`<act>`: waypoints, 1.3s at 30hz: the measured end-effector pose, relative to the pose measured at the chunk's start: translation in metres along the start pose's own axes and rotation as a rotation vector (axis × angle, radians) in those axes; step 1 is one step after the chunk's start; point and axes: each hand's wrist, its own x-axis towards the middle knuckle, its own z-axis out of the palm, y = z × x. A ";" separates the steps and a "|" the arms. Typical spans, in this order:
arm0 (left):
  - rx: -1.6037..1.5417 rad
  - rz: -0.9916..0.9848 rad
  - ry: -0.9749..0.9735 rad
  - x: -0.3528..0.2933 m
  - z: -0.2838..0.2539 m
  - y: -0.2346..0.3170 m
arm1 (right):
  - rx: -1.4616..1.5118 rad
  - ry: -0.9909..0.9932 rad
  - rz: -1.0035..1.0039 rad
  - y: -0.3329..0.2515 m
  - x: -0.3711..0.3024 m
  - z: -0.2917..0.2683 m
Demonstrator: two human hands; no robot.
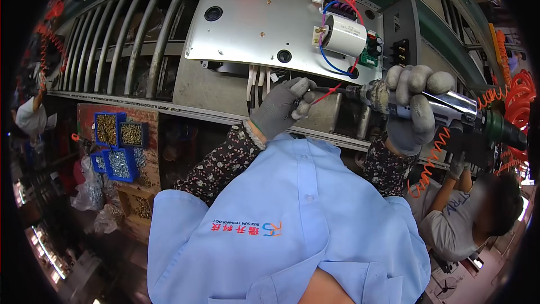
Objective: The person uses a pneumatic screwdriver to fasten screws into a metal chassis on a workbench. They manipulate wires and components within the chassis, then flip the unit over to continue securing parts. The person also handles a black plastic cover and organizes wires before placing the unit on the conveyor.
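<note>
My gloved right hand (416,95) is wrapped round a silver and black power screwdriver (450,107) that points left. The driver's thin bit reaches to my gloved left hand (284,106), whose fingers are closed at its tip; whatever they pinch is too small to make out. A thin red strip, perhaps a wire (326,94), runs between the hand and the driver's nose. Just beyond both hands lies a silver metal panel (242,28). It carries a white cylindrical capacitor (346,35), a green circuit board (372,49) and red and blue wires.
The panel rests over a metal roller conveyor (126,39). Blue bins (119,163) of small fasteners sit on a board at left. Coiled orange air hoses (430,163) hang at right, near a co-worker (467,208). White cables (259,76) stick out under the panel's near edge.
</note>
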 end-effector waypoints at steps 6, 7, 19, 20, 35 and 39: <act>-0.058 -0.031 0.047 0.000 0.001 -0.007 | 0.089 -0.265 -0.050 0.004 0.008 0.005; -0.042 -0.043 0.048 -0.001 0.003 -0.007 | 0.087 -0.367 -0.069 0.005 0.012 0.001; -0.008 -0.079 -0.029 0.003 0.000 -0.002 | 0.045 -0.376 -0.029 -0.009 0.013 0.001; -0.040 -0.087 0.003 0.005 0.001 -0.002 | 0.030 -0.420 -0.046 -0.011 0.014 -0.003; -0.316 -0.069 -0.195 0.013 -0.021 -0.014 | -0.214 -0.258 -0.090 -0.021 0.009 -0.020; -0.177 -0.039 -0.154 0.010 -0.021 -0.011 | -0.339 -0.115 -0.033 -0.026 0.007 -0.022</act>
